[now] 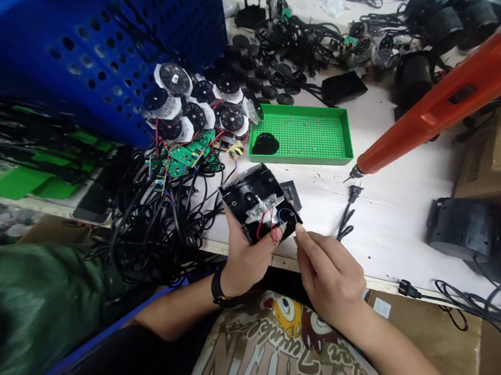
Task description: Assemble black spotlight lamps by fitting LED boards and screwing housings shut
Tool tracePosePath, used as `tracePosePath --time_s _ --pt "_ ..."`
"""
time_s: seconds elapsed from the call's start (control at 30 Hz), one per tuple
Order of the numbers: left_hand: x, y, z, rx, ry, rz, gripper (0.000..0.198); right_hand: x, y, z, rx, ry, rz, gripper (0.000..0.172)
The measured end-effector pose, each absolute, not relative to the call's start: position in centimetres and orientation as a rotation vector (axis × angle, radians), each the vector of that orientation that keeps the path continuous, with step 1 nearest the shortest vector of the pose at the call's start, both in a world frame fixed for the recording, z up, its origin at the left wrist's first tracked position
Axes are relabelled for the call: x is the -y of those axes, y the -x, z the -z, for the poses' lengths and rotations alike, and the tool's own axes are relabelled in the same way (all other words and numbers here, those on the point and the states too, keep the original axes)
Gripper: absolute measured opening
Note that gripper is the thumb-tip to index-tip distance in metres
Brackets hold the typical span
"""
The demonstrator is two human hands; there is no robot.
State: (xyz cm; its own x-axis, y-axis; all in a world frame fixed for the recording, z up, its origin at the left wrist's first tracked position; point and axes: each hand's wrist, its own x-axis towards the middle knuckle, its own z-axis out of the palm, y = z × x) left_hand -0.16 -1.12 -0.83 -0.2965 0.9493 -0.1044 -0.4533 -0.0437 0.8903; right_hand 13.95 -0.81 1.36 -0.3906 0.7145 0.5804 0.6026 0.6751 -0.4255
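Observation:
My left hand (245, 258) grips a black plastic housing (255, 203) from below, holding it tilted just above the table's front edge. A small clear part with red and blue wires (269, 216) sits inside the housing. My right hand (329, 270) is at the housing's lower right corner, fingers pinched together against its edge; I cannot make out anything between them. An orange electric screwdriver (448, 95) hangs tip-down over the table to the right, held by neither hand.
A green perforated tray (309, 137) with small screws and a black round part lies behind the housing. Black cables, green circuit boards (186, 154) and round discs pile at left beside a blue crate (70, 31). A plug (354, 192) lies on the white table. Black housings (461, 227) sit at right.

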Motion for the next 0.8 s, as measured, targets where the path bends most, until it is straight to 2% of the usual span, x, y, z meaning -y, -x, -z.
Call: tracePosePath --time_s 0.07,0.23,0.33,0.63,0.8 --pt "0.9 0.1 0.7 -1.087 -0.636 -1.555 0.102 0.9 -14.1 -1.5 2.034 1.012 -0.298 0.036" --pt "1.4 -0.2 1.7 -1.155 -0.745 -1.614 0.105 0.5 -13.8 -2.4 1.831 1.117 -0.759 0.019" --pt "1.5 -0.3 1.6 -1.154 -0.713 -1.630 0.105 0.3 -13.7 -2.5 1.787 1.144 -0.890 0.015" --pt "1.2 0.4 -0.6 -1.088 -0.591 -1.514 0.091 0.5 -14.4 -2.2 1.772 1.137 -0.788 0.021" --pt "1.3 0.2 0.1 -1.049 -0.630 -1.606 0.100 1.0 -14.1 -1.1 1.850 1.126 -0.470 0.030"
